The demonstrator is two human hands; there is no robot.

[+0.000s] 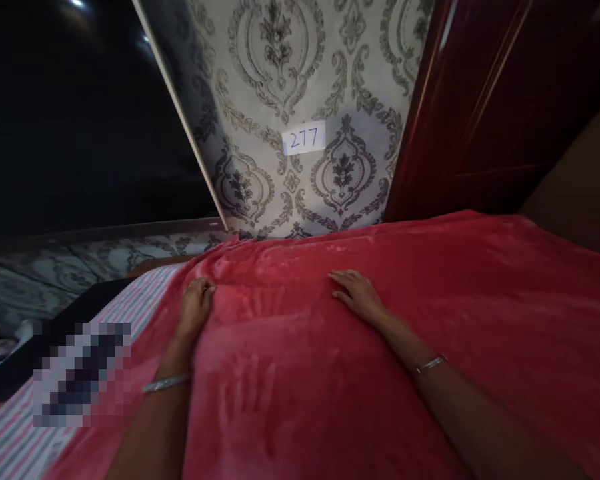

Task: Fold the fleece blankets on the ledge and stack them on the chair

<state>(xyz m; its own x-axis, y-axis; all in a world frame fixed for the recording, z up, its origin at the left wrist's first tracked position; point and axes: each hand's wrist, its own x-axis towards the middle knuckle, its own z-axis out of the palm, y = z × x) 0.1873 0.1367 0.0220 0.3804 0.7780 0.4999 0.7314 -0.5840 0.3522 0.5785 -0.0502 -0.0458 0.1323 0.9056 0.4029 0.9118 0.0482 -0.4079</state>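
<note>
A red plush blanket (290,360) is spread before me, marked with handprints pressed into its pile. Near its left far part, my left hand (199,303) is closed, its fingers curled into the fabric. My right hand (357,293) lies flat on the blanket further right, fingers stretched out and pointing away to the left, holding nothing. A bracelet circles each wrist.
Striped cloth (153,297) shows beyond the blanket's left side, with a pixelated patch (83,373) over part of it. A large dark screen (90,127) stands at left. Behind are patterned wallpaper (280,80), a paper label (304,138) reading 277 and dark red wood panelling (470,120).
</note>
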